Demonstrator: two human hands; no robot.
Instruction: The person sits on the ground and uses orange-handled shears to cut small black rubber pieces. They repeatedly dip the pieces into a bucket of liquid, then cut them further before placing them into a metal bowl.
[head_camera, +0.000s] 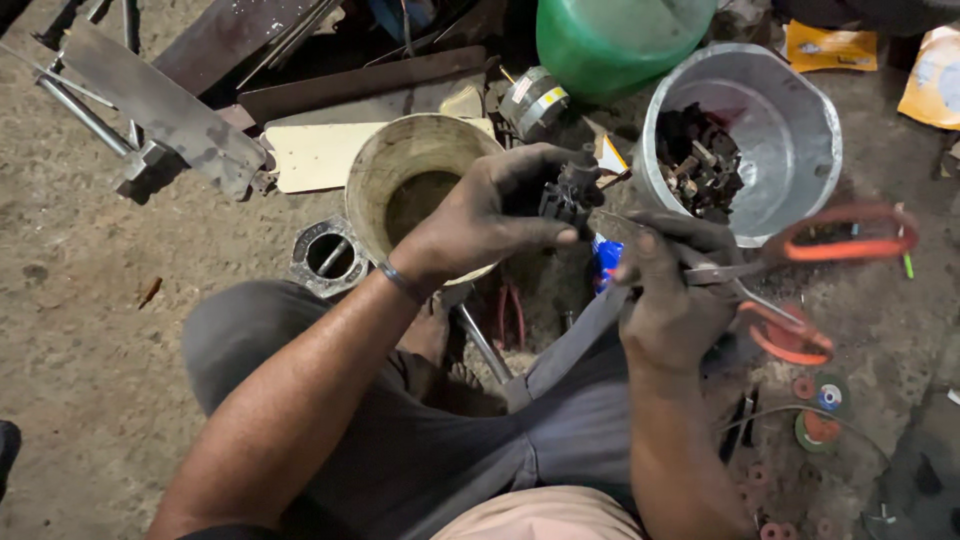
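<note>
My left hand (490, 210) grips a small dark, greasy metal part (568, 192) above the cream bucket (400, 150). A thin metal bangle sits on that wrist. My right hand (672, 300) holds orange-handled scissors (800, 265) by the blades, handles pointing right; the blade tip reaches toward the dark part. Both hands are grimy and close together over my knees.
A grey metal tub (790, 120) at the right holds several dark scrap parts (700, 160). A green plastic container (610, 40) stands at the back. A metal ring housing (328, 257) lies left of the bucket. Metal plates and rods (150, 100) lie upper left; small discs (815, 420) lower right.
</note>
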